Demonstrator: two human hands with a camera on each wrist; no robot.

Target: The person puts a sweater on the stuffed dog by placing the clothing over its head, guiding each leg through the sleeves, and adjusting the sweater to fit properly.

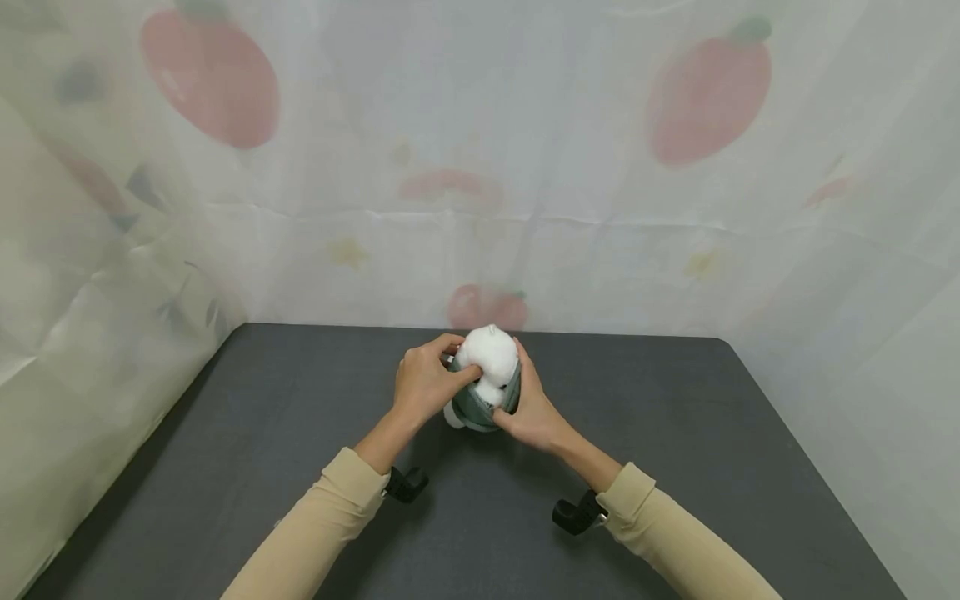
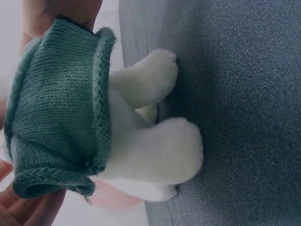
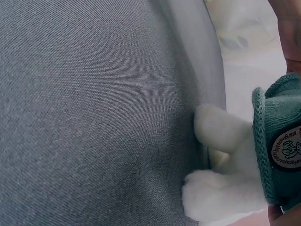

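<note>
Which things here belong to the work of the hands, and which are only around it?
In the work:
white plush toy
green knitted sweater on it
left hand
right hand

Only around:
dark grey table
fruit-print curtain

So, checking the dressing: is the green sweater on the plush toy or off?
On: the green sweater wraps the plush toy; white legs stick out below.

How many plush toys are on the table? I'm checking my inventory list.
1. A white plush toy in a green knitted sweater stands mid-table, gripped between the left hand and right hand. None appears hidden.
</note>
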